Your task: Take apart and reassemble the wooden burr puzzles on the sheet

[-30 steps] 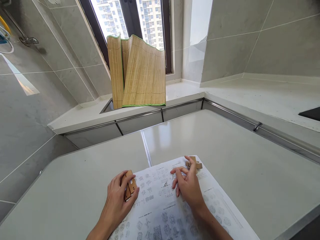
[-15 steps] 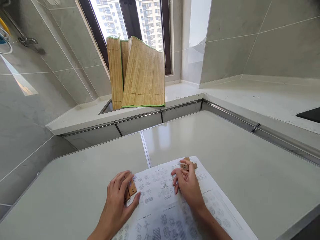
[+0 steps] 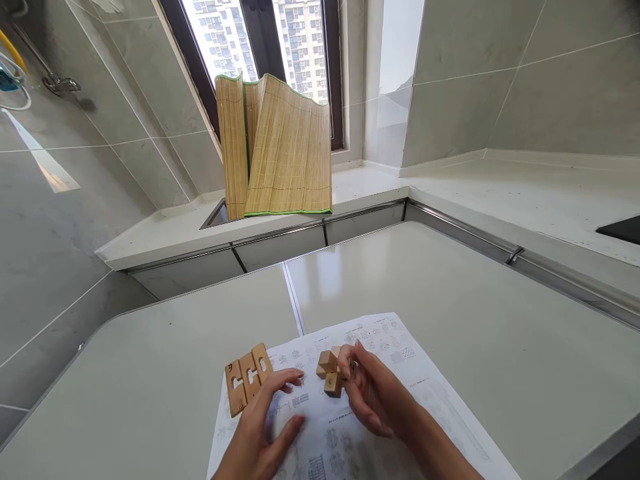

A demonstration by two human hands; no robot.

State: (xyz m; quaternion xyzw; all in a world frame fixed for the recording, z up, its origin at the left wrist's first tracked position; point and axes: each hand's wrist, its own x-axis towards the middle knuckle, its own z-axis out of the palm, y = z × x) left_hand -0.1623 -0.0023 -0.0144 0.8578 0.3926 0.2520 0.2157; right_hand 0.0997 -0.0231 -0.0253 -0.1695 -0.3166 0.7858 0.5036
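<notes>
A cross-shaped cluster of wooden blocks (image 3: 328, 371) is pinched in the fingers of my right hand (image 3: 373, 390), above the printed sheet (image 3: 310, 430). My left hand (image 3: 267, 423) is open, thumb and fingers apart, with nothing between them. Beside its fingers lie several flat wooden puzzle pieces (image 3: 247, 378) with cut-out slots, side by side across the sheet's left edge. One of them bears a dark number mark. The sheet carries small printed diagrams. My right fingers partly hide the right side of the block cluster.
A pale glossy table (image 3: 430, 293) with a seam bears the sheet. Beyond it runs a white counter (image 3: 150, 240) with a metal rail below its edge. A folded bamboo mat (image 3: 290, 153) stands there before the window.
My right hand has brought the wooden block cluster from the sheet's far right toward its middle. My left hand has come off the flat pieces, moving toward me and to the right.
</notes>
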